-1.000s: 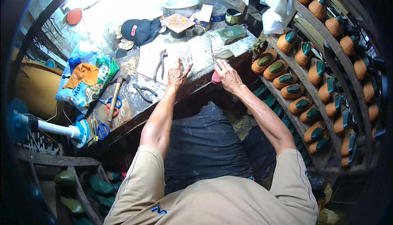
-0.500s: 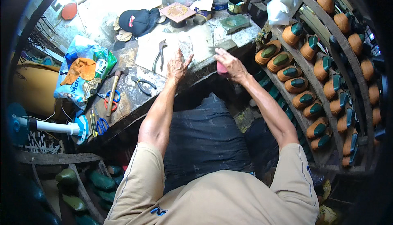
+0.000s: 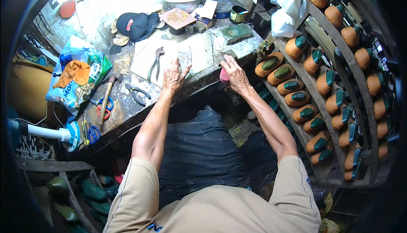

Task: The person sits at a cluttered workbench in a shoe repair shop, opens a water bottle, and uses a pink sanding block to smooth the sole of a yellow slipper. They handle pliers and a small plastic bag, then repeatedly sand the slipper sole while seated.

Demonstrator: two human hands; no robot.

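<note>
My left hand (image 3: pixel 173 78) lies over the front part of a pale board (image 3: pixel 142 59) on the workbench, fingers stretched and spread, with nothing seen in it. Just beyond its fingertips is a clear, shiny piece (image 3: pixel 185 55) whose kind I cannot make out. Pincers (image 3: pixel 156 63) with dark handles rest on the board to the left of that hand. At the bench's front edge, my right hand (image 3: pixel 235 75) is closed around a small pink-red object (image 3: pixel 224 76), mostly covered by the fingers. A grey flat block (image 3: pixel 221 56) sits just behind this hand.
Pliers (image 3: pixel 137 94), a hammer (image 3: pixel 108 97) and scissors (image 3: pixel 93 134) lie at the bench's left, by a blue bag (image 3: pixel 68 84). A cap (image 3: pixel 135 25), a basin (image 3: pixel 183 0) and a green block (image 3: pixel 235 34) stand behind. Racks of brown shoes on green lasts (image 3: pixel 292 84) curve along the right.
The whole view has shifted, so the bench and racks sit further left. Both hands keep nearly the same places over the bench, the right still holding the pink-red object.
</note>
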